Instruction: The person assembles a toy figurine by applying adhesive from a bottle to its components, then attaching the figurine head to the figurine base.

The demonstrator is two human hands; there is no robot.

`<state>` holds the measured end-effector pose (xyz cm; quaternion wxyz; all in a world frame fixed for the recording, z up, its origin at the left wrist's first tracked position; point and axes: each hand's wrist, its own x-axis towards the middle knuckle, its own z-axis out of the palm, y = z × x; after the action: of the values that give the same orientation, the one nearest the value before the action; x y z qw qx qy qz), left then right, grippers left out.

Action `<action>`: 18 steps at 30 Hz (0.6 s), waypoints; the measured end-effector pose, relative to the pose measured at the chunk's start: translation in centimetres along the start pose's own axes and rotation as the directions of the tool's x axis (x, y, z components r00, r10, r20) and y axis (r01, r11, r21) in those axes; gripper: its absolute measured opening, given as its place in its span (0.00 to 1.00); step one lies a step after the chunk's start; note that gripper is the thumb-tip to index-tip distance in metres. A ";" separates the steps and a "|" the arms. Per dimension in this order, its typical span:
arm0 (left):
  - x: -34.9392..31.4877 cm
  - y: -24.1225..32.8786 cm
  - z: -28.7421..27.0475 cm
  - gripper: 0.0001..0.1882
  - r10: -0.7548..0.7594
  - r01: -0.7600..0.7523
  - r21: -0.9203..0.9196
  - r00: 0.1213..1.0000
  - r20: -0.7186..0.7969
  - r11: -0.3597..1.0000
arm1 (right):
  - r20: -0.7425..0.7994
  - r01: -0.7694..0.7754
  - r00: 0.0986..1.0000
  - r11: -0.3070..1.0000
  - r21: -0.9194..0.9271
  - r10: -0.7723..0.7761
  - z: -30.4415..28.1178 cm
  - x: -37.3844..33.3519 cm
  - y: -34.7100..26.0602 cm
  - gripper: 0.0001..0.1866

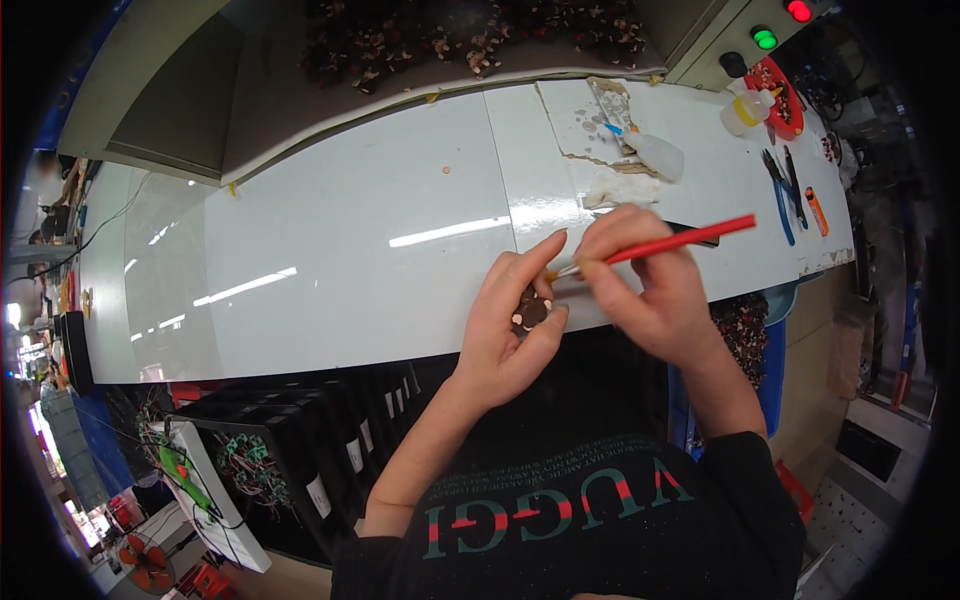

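My left hand [508, 325] curls its fingers and thumb around a small dark brown piece with pale pink knobs [530, 312]; the fingers partly cover it. In my right hand [645, 285] is a thin red-handled paintbrush [690, 238], pinched near its metal collar and slanting up to the right. The brush's tip points left, close to the left fingertips and just above the brown piece. Whether the tip touches the piece or a finger cannot be made out. Both hands are over the near edge of the white table [340, 290].
Beyond my hands lie a white squeeze bottle [658, 157] with a blue tip and a crumpled cloth [622, 188]. Farther right are a yellowish bottle [745, 112], a red bowl [788, 100] of small pieces, blue-handled pliers [780, 200] and an orange tube [817, 212]. Black crates [300, 440] stand below left.
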<state>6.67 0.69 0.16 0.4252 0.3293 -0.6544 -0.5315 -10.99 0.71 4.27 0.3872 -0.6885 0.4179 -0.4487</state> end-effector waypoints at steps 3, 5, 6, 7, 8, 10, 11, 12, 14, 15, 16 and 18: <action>-0.1 0.4 0.0 0.32 -0.022 0.022 -0.006 1.000 0.005 1.000 | -0.085 -0.052 0.994 0.993 0.109 0.062 0.0 0.0 -0.2 0.07; -0.1 0.3 0.2 0.32 -0.057 0.057 -0.024 0.998 -0.002 0.998 | -0.089 -0.044 0.993 0.943 0.329 0.077 0.6 0.0 -0.9 0.06; 0.0 0.3 0.2 0.33 -0.048 0.047 -0.033 0.999 -0.010 0.998 | -0.091 -0.043 0.993 0.943 0.329 0.077 0.6 0.0 -0.8 0.06; 0.0 0.2 0.3 0.33 -0.039 0.038 -0.042 0.999 -0.018 0.998 | -0.037 -0.038 0.998 0.975 0.220 0.047 0.5 -0.1 -0.6 0.06; 0.0 0.1 0.2 0.33 -0.039 0.039 -0.042 0.999 -0.016 0.998 | 0.022 -0.027 0.999 0.994 0.110 0.024 0.4 -0.1 -0.4 0.06; -0.1 -0.3 0.1 0.35 -0.090 0.091 -0.109 0.996 0.010 0.990 | 0.022 0.026 0.999 0.999 0.034 -0.027 -0.3 0.3 0.2 0.07; -0.1 -0.2 0.1 0.35 -0.089 0.090 -0.107 0.996 0.008 0.990 | -0.022 -0.001 1.000 0.999 0.051 0.002 -0.6 0.4 0.4 0.07; -0.1 0.0 0.1 0.37 -0.102 0.102 -0.119 0.995 0.008 0.988 | -0.066 -0.028 0.997 0.997 0.070 0.033 -0.7 0.4 0.5 0.07; 0.0 0.2 0.0 0.39 -0.111 0.111 -0.129 0.994 0.007 0.985 | -0.076 -0.022 0.997 0.998 0.060 0.026 -0.9 0.4 -0.1 0.07; 0.0 0.2 0.0 0.40 -0.102 0.101 -0.117 0.995 -0.005 0.988 | -0.054 -0.115 0.991 0.981 0.155 0.125 -1.0 0.3 -0.8 0.08; 0.0 0.2 0.0 0.42 -0.092 0.090 -0.105 0.996 -0.017 0.990 | -0.023 -0.206 0.976 0.948 0.244 0.218 -1.1 0.3 -1.2 0.09; 0.0 0.2 0.4 0.43 -0.085 0.083 -0.085 0.996 -0.025 0.993 | 0.053 -0.263 0.965 0.955 0.135 0.258 -1.0 0.2 -1.6 0.11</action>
<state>6.32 0.90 0.27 0.4251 0.3460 -0.6110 -0.5712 -11.53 0.94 6.06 0.4980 -0.6060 0.4653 -0.4101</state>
